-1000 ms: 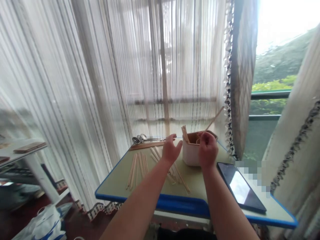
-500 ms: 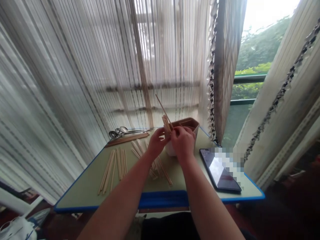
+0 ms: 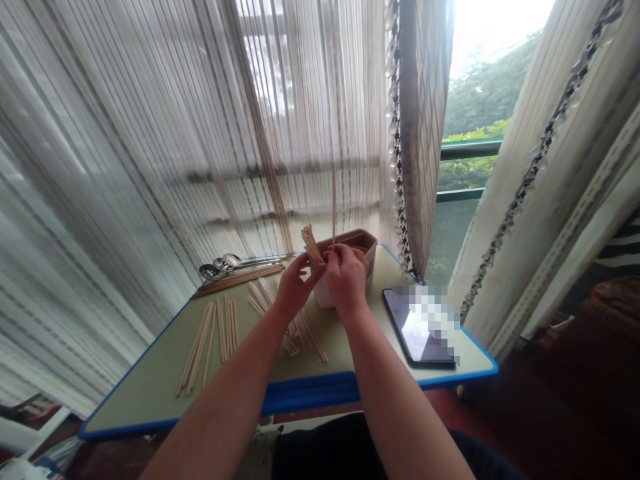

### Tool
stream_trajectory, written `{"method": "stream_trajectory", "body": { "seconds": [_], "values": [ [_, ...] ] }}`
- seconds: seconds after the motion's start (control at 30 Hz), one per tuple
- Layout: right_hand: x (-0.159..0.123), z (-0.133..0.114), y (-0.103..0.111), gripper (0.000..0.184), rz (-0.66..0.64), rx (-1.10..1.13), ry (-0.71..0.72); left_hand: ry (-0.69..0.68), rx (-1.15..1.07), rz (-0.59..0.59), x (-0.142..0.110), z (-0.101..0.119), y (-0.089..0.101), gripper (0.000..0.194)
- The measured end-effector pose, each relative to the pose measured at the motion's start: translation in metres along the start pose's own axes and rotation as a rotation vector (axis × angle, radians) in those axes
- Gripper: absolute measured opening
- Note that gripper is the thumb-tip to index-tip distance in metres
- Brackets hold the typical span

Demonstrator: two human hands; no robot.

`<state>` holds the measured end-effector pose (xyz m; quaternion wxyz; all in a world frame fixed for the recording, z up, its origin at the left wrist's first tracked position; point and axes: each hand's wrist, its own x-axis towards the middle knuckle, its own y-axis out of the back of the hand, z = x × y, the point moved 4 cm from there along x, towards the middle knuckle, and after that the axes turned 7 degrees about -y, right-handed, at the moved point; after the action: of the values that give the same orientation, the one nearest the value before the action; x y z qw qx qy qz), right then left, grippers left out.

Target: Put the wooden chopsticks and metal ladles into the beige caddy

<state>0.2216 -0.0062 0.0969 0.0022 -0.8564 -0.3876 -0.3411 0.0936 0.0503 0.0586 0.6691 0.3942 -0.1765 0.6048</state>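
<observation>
My left hand [image 3: 296,277] is closed around a bundle of light wooden chopsticks [image 3: 311,241], whose upper ends fan out above the fingers. Close beside it, my right hand [image 3: 346,268] pinches a single chopstick [image 3: 335,207] that stands nearly upright. Both hands are over the near side of a brown-rimmed, light-sided container [image 3: 371,241] with some sticks inside; its front is partly hidden by my hands. On the table to the left lie loose light chopsticks [image 3: 229,330], and more chopsticks [image 3: 260,297] lie partly under my left forearm.
Metal slotted ladles [image 3: 220,265] and a row of darker chopsticks [image 3: 240,279] lie along the table's back left. A tablet or large phone [image 3: 417,333] rests at the right. The table [image 3: 155,373] has a blue edge, with striped curtains [image 3: 200,120] behind.
The single chopstick in my right hand has swung from leaning left to nearly upright. The whole view has shifted, so the scene sits further left.
</observation>
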Motion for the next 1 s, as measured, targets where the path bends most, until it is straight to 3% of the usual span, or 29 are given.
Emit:
{"method": "stream_trajectory", "body": {
  "seconds": [0.2,0.33,0.5,0.73,1.0],
  "values": [
    [-0.001,-0.005,0.004,0.026,0.003,-0.052,0.008,0.038,-0.154,-0.088,-0.001,0.0,-0.008,0.052],
    [-0.005,-0.012,0.009,0.026,0.042,-0.202,0.109,0.085,-0.315,-0.172,0.003,-0.007,-0.004,0.055],
    [-0.01,-0.016,0.007,0.028,-0.035,-0.315,0.195,0.109,-0.416,-0.269,0.004,-0.014,0.001,0.056],
    [-0.011,-0.009,0.001,0.028,-0.081,-0.341,0.165,0.09,-0.208,-0.162,0.004,-0.013,0.007,0.068],
    [-0.012,-0.013,0.003,0.024,-0.022,-0.278,0.188,0.044,-0.148,-0.136,0.002,-0.006,0.007,0.068]
  ]
}}
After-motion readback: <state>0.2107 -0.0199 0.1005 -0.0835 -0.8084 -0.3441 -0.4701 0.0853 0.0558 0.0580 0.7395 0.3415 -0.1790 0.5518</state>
